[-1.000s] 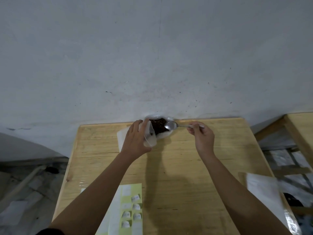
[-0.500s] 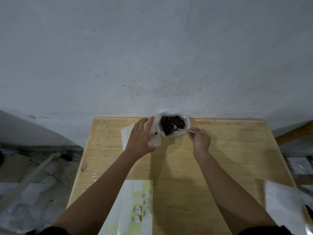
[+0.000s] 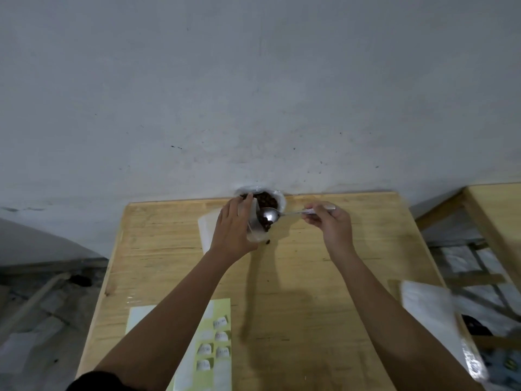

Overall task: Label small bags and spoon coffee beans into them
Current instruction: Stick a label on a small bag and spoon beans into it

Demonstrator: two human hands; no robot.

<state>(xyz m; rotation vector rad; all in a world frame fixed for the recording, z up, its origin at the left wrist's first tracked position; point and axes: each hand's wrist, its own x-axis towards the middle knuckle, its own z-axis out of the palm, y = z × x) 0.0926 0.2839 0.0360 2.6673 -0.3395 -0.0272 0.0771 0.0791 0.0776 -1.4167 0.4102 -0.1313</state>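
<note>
My left hand (image 3: 232, 230) holds a small clear bag (image 3: 257, 231) upright at the far middle of the wooden table (image 3: 310, 277). Dark coffee beans lie inside the small bag. My right hand (image 3: 331, 224) pinches the handle of a metal spoon (image 3: 270, 214), whose bowl is tipped over the small bag's mouth. Just behind, a larger white bag of coffee beans (image 3: 266, 197) stands open against the wall. One loose bean (image 3: 267, 241) lies on the table by the small bag.
A yellow-green label sheet (image 3: 217, 342) with several written stickers lies at the near edge. White flat bags (image 3: 204, 230) lie under my left hand. A white sheet (image 3: 428, 309) overhangs the right edge. A second wooden table (image 3: 496, 210) stands to the right.
The spoon has come out of the large bean bag and now tips over the small bag, which now holds beans. A bean has dropped onto the table.
</note>
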